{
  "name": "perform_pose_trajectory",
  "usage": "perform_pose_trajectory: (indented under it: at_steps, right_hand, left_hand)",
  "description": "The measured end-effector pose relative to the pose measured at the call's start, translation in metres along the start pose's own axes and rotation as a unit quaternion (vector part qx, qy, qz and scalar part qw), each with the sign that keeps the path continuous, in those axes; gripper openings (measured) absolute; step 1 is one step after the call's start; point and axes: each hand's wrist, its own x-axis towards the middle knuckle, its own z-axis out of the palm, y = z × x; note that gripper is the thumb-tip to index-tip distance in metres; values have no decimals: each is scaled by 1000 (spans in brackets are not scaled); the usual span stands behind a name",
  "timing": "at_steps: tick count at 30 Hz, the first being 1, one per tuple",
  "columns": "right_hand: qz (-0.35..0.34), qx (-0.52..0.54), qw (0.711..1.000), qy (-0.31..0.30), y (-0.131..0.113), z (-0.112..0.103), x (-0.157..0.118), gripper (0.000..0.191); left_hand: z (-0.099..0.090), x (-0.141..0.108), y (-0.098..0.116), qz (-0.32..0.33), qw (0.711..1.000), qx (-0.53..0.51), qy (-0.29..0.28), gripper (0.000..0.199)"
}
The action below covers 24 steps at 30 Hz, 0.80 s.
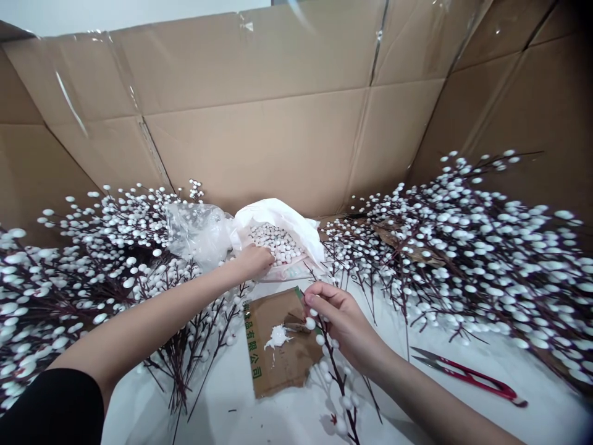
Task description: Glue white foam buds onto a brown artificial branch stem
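I see my left hand [254,259] reaching into the white plastic bag [278,222] near the worktop's [463,383] far edge, fingers curled down among the small white beads [278,242]; whether it has pinched one I cannot tell, since the fingertips are buried in the pile. My right hand [340,318] sits toward the middle of the worktop, thumb and fingers pressed together on the upper end of a thin dark red branch [336,371] studded with round white buds. The branch runs down toward the near edge, where the picture cuts it off. Just left of that hand lies a scrap of brown cardboard [278,346] carrying a blob of white glue [277,337], glossy and irregular. Red-handled snips [467,374] lie toward the right edge, blades together. Heaps of finished budded branches [472,247] crowd both sides, and corrugated cardboard walls [278,123] stand behind them.
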Motion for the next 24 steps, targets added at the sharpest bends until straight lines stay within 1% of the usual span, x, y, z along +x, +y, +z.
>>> perform_pose_trajectory:
  at_steps: [4, 10, 16, 18, 20, 22, 23, 24]
  right_hand:
    - [-2, 7, 1000, -7, -1, 0, -1, 33]
    - [3, -1, 1000, -3, -4, 1, -2, 36]
    - [-3, -11, 1000, 0, -3, 2, -1, 35]
    - [-8, -9, 1000, -3, -3, 1, -1, 35]
    - [-7, -3, 1000, -7, -2, 1, -1, 34]
    - [-2, 4, 1000, -7, -2, 2, -1, 33]
    - [0, 6, 1000, -7, -2, 2, -1, 32]
    - [2, 6, 1000, -7, -2, 2, -2, 32]
  left_hand:
    - [1, 3, 0, -12, 1000, -11, -15, 27]
    - [5, 2, 0, -27, 999, -35, -6, 29]
    - [8, 2, -1, -3, 996, -91, 13, 29]
    - [6, 1, -1, 2, 993, -114, 28, 28]
    - [3, -2, -1, -1, 989, -141, 52, 23]
    - [-4, -9, 1, -6, 980, -175, 91, 12]
    - [-8, -15, 3, -9, 974, -197, 114, 12]
    - [-12, -22, 7, -9, 965, -222, 136, 16]
